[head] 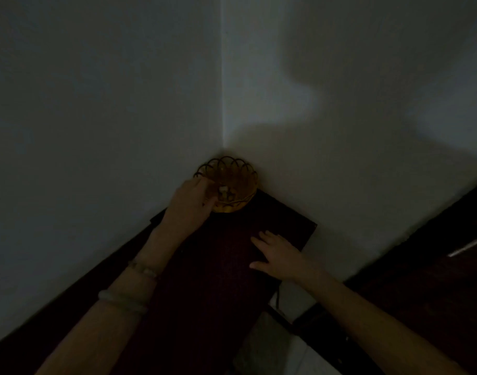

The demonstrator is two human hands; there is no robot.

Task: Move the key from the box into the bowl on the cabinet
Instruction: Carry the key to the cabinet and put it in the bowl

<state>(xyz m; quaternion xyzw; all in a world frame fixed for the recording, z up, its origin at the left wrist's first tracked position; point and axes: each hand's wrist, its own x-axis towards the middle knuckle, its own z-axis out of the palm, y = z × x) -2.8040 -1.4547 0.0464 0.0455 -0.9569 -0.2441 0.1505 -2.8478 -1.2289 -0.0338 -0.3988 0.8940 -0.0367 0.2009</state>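
The scene is very dim. A yellow-orange bowl (238, 182) with a looped wire-like rim sits in the wall corner at the far end of a dark cabinet top (221, 255). Small pale objects (225, 192) lie inside the bowl; whether one is the key is too dark to tell. My left hand (190, 204) reaches over the bowl's left edge, fingers curled at those objects. My right hand (276, 254) lies flat on the cabinet top, fingers spread, holding nothing. No box is in view.
Two pale walls meet right behind the bowl. A dark wooden piece (426, 266) runs diagonally at the right, with pale floor (294, 299) between it and the cabinet. Bracelets sit on my left wrist (140, 272).
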